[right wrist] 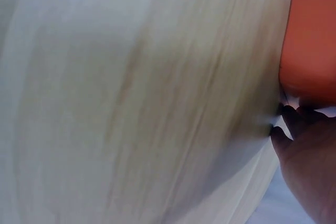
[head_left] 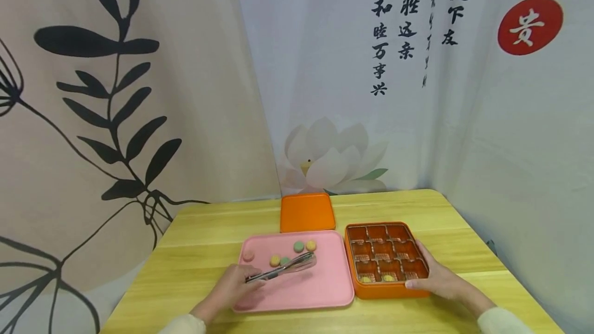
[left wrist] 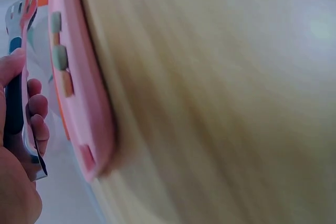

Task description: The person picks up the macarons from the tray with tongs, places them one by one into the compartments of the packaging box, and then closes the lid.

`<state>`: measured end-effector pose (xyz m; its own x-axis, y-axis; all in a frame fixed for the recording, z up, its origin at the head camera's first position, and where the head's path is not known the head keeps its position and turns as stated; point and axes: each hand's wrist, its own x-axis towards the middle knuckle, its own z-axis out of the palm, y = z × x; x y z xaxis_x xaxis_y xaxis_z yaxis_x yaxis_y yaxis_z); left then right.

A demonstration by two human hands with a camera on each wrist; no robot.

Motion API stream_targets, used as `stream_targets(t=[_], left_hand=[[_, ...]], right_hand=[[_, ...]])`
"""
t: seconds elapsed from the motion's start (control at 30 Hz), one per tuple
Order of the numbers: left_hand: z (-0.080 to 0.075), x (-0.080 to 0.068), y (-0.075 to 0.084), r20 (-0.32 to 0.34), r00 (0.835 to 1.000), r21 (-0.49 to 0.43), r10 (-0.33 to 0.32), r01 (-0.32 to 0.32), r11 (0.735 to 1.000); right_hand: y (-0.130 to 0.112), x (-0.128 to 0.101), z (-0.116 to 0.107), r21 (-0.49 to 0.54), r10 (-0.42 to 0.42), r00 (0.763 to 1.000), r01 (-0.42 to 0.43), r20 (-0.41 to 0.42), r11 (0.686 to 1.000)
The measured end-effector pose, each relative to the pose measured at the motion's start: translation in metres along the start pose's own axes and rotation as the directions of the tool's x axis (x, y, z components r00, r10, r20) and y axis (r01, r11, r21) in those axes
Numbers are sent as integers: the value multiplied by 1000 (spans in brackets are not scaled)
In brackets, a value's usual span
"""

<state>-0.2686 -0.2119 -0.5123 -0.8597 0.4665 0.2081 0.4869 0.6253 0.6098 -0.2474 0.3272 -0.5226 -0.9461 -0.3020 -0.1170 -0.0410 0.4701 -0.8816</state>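
Note:
My left hand grips metal tongs over a pink tray, their tips beside a green sweet and a yellow sweet. More small round sweets lie on the tray: a green one, an orange one and a pink one. My right hand holds the right front corner of an orange compartment box, thumb on the front wall. Two yellow pieces sit in its front cells. In the left wrist view my fingers curl round the tongs beside the tray.
An orange lid lies flat behind the tray. All rest on a yellow wooden table enclosed by printed fabric backdrops at left, back and right. The right wrist view shows the blurred tabletop and the box's corner.

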Motion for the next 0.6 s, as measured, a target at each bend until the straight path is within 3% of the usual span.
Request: stream_targets(t=[0.2, 0.43, 0.6], left_hand=[[8, 20, 17, -9, 999, 21, 49, -49, 999], [25, 49, 43, -6, 994, -86, 107, -107, 991], [38, 69, 64, 5, 993, -105, 115, -114, 988]], right_hand=[[1, 0, 3, -5, -8, 1000, 8, -11, 1000], [-1, 2, 3, 0, -27, 999, 27, -22, 1000], [-1, -1, 4, -40, -19, 999, 17, -39, 999]])
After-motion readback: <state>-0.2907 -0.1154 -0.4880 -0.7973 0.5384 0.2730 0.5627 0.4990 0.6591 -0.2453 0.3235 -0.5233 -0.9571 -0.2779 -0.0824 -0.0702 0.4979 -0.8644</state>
